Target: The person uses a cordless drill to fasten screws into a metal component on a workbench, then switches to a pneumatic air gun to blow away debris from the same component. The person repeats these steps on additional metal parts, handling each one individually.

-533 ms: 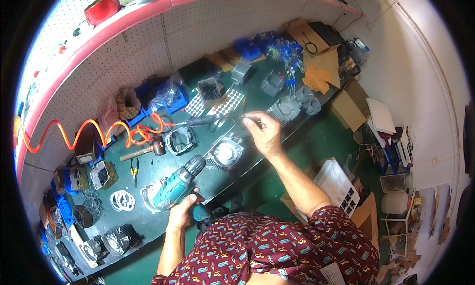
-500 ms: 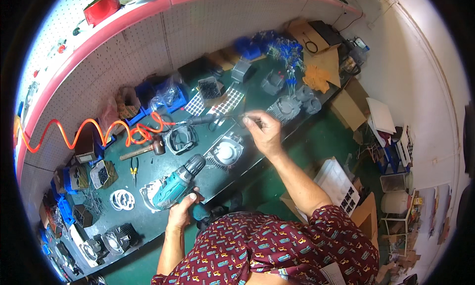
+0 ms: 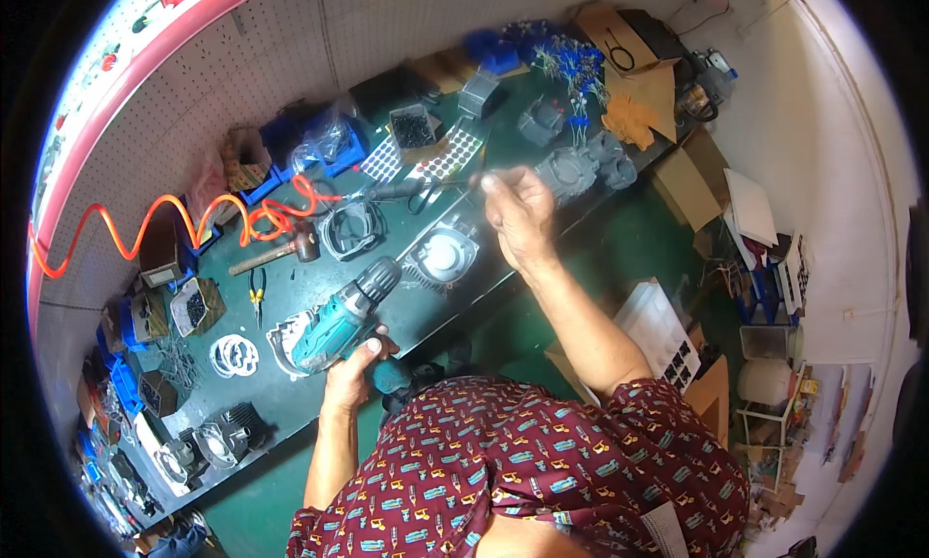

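Note:
In my left hand (image 3: 352, 376) is a teal and black cordless drill (image 3: 331, 331), its chuck pointing up and to the right over the bench. A grey metal motor housing (image 3: 442, 256) with a pale round centre lies just right of the chuck. My right hand (image 3: 520, 214) is raised beyond that housing, thumb and fingers pinched together and slightly blurred. Whatever sits in the pinch is too small to make out. Close to those fingertips ends the thin dark rod of a black air blow gun (image 3: 392, 191), joined to an orange coiled hose (image 3: 218, 208).
A mallet (image 3: 276, 249), pliers (image 3: 256, 297), a grey ring-shaped frame (image 3: 350, 231) and white rings (image 3: 234, 356) lie on the dark bench (image 3: 290, 403). Behind are a box of black screws (image 3: 413, 129) and sticker sheets (image 3: 450, 156). More grey housings (image 3: 566, 173) stand farther right.
The view has tilted, so the bench sits higher in the picture. My right hand has turned a little, its fingers more curled. The drill stays in my left hand.

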Motion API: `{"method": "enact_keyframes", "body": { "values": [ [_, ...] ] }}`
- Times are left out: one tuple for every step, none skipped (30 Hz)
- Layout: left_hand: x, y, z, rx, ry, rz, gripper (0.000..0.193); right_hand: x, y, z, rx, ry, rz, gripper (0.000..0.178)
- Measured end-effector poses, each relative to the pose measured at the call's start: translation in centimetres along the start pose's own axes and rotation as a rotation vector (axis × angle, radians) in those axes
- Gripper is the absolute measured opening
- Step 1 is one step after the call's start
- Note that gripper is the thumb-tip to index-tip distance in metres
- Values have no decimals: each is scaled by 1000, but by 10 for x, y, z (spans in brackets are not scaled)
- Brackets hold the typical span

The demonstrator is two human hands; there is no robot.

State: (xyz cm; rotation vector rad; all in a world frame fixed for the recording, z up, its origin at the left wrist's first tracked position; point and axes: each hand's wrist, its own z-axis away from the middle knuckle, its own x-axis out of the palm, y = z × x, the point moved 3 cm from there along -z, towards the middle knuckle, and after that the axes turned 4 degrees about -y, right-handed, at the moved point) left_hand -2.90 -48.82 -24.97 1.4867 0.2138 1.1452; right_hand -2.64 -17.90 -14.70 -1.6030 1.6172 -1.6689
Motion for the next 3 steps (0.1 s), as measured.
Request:
{"method": "enact_keyframes", "body": {
  "values": [
    [1,1,1,-4,-6,1,48,2,1,0,-31,1,20,10],
    [1,2,0,-7,-15,4,50,4,1,0,-63,3,43,11],
    [1,2,0,14,-48,-22,58,2,3,-2,-86,-16,35,13]
  ]
}}
